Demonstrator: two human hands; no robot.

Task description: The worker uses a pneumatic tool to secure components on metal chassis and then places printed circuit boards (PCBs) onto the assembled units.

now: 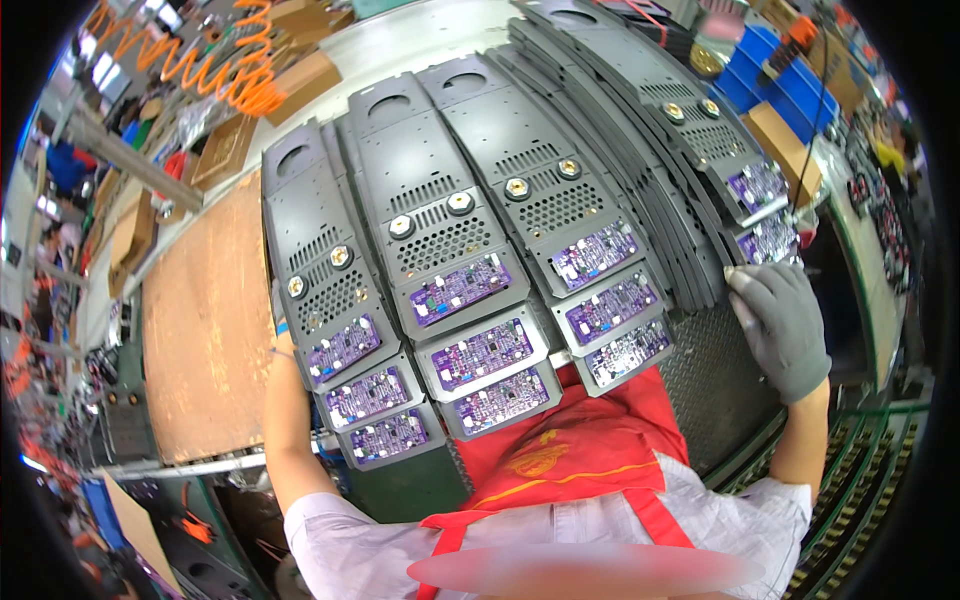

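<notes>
Several long dark-grey metal panels lie side by side in overlapping rows, among them a left panel (pixel 312 215), a middle panel (pixel 408 150) and a third panel (pixel 490 110). Each has slots, round holes and two brass-coloured hex fittings, and purple circuit boards (pixel 462 290) sit at the near ends. At the near end of the right-hand stacked panels (pixel 690 130), my right hand (pixel 785 325), in a grey glove, is closed around a panel corner by another purple board (pixel 768 240). My left forearm reaches along the left panel's outer edge; its hand (pixel 283 328) is mostly hidden there, fingers unseen.
A brown wooden board (pixel 205 330) lies left of the panels. Orange coiled hose (pixel 250 95) hangs at the upper left near cardboard boxes (pixel 300 85). Blue bins (pixel 775 80) stand at the upper right. Green rails (pixel 860 500) run at the lower right.
</notes>
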